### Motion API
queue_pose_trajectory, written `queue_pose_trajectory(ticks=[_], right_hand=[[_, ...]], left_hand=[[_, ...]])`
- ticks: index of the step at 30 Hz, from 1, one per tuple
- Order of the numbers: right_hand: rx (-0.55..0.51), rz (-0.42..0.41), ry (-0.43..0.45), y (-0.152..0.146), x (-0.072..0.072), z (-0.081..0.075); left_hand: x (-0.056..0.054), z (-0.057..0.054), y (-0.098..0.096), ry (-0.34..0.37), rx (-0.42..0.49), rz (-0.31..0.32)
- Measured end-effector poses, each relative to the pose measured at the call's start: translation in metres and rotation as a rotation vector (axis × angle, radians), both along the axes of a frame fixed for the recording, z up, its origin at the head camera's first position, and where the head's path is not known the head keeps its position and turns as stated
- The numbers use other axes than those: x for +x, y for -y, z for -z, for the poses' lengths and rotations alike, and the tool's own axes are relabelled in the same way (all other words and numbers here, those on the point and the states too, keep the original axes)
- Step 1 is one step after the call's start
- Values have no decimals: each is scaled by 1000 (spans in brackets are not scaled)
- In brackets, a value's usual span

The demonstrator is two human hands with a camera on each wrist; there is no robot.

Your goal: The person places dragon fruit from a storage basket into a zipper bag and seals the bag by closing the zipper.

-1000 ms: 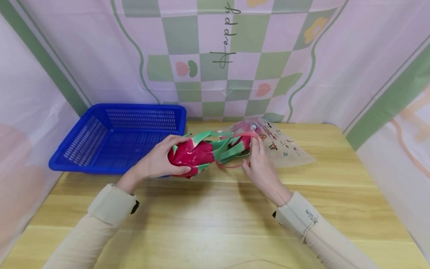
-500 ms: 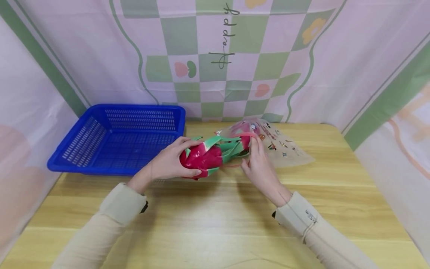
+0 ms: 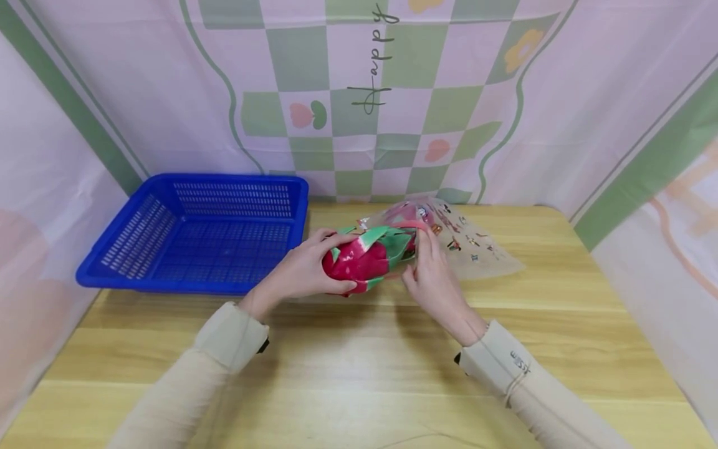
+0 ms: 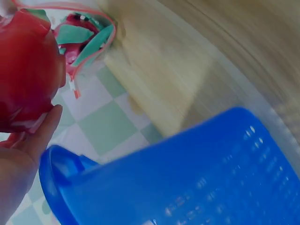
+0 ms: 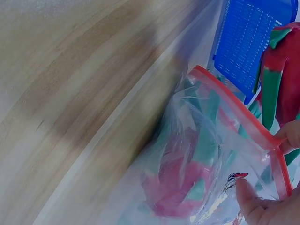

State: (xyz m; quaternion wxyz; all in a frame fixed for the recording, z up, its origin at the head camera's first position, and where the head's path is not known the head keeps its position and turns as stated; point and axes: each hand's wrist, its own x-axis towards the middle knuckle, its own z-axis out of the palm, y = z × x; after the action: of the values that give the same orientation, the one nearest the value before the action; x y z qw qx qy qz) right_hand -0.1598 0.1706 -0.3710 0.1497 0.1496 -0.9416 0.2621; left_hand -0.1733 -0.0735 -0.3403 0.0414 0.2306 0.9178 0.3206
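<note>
A red dragon fruit [image 3: 359, 260] with green scales is gripped from its left side by my left hand [image 3: 297, 269], thumb below and fingers above. Its leafy end points right, at the mouth of a clear printed zip bag [image 3: 477, 252]. The bag's red-pink edge [image 5: 234, 105] stands open in the right wrist view. My right hand [image 3: 440, 290] pinches that edge between thumb and fingers. Inside the bag lies another dragon fruit [image 5: 176, 187], seen through the plastic. In the left wrist view the held dragon fruit [image 4: 28, 70] fills the upper left corner.
A blue perforated plastic basket [image 3: 193, 179] stands on the wooden table [image 3: 348, 374] at the left, beside my left hand. Behind the table hangs a checked cloth [image 3: 356, 112] with writing. Similar cloth hangs at both sides.
My left hand has moved right with the dragon fruit, bringing its leafy end to the bag's mouth. The right hand keeps its pinch on the bag edge, nearly still.
</note>
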Motion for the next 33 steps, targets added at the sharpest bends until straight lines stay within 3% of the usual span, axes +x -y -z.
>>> queue_pose_trajectory(ticks=[15,19,25,33], right_hand=[[17,-7,28,5,2,-7],[28,-16,46,5,2,-10],[32,-34,47,7,3,-15],[46,-38,45,8,5,-15]], left_hand=[[-6,12,-20,-81,-51,-9],[-7,13,-25,-109,-72,-12],[-9,14,-35,-206,-90,-15],[-11,13,-47,-227,-133,-47]])
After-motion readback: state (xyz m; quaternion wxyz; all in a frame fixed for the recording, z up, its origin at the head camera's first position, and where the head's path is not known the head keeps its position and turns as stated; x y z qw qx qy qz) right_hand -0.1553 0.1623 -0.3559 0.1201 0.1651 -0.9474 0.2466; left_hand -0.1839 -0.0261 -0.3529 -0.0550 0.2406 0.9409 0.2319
